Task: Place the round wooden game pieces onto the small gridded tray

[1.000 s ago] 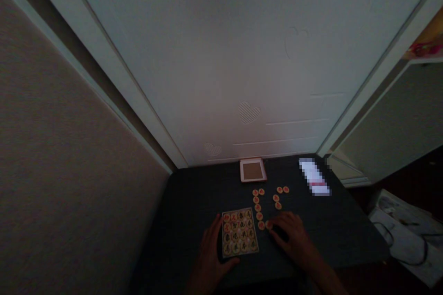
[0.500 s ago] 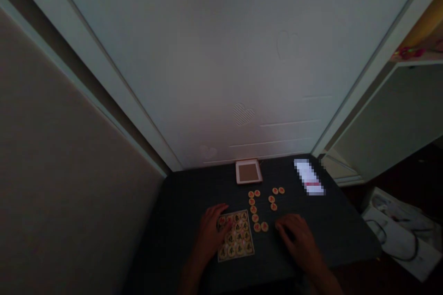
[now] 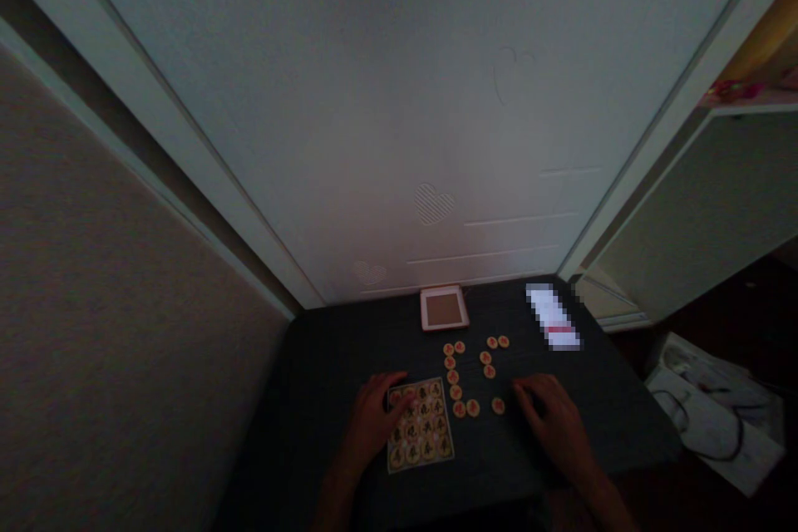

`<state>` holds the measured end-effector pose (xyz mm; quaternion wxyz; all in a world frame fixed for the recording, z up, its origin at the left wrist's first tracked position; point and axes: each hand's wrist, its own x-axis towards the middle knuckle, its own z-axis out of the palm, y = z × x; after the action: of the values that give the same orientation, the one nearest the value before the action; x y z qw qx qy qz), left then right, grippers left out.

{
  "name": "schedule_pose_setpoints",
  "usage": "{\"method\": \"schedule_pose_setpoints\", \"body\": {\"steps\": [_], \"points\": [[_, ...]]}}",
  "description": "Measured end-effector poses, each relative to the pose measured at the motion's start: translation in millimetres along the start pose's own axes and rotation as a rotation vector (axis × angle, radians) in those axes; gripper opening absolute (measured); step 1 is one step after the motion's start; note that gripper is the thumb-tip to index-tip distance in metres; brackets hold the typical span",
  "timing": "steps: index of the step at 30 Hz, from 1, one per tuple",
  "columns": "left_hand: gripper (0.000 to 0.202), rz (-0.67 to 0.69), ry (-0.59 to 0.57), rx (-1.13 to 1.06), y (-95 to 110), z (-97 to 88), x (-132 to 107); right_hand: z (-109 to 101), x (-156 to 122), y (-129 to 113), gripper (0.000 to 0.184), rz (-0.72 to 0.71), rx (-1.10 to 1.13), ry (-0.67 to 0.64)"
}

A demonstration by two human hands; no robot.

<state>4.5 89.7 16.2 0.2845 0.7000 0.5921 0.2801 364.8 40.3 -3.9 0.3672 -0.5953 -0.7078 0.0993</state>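
Note:
My left hand lies over the left side of a square tray of round Chinese chess pieces. Its thumb stretches across the top rows, apart from the fingers at the far edge. Black-marked pieces fill most of the tray, with some red ones at the top left, partly covered. My right hand is just right of a single red-marked chess piece. Its fingers curl in, thumb and index tips close together, and no piece shows between them. Several red-marked pieces form a bracket shape beside the tray; a smaller group lies farther right.
At the back of the dark table sits a shallow box with a pale rim. A blurred bright white item lies at the back right. The white panel rises behind the table. A white box with cables stands at the right.
My right hand has drawn back to the right, and a lone red-marked piece now shows on the table where its fingertips were. My left hand stays on the tray. The view has shifted slightly.

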Motion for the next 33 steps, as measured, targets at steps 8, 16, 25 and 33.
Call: {"method": "schedule_pose_setpoints", "body": {"steps": [8,16,25,33], "points": [[0.034,-0.065,-0.012,-0.096,-5,-7.2,2,7,60,29,0.027,0.031,-0.056,-0.013],[0.034,-0.079,0.000,-0.115,-11,-12.0,-8,20,81,41,0.032,0.019,-0.069,-0.088],[0.033,-0.084,0.015,-0.113,-11,-10.3,-11,21,79,45,0.033,0.017,-0.071,-0.120],[0.034,-0.082,0.024,-0.106,-15,-5.5,-14,26,77,49,0.026,0.043,-0.061,-0.116]]}}
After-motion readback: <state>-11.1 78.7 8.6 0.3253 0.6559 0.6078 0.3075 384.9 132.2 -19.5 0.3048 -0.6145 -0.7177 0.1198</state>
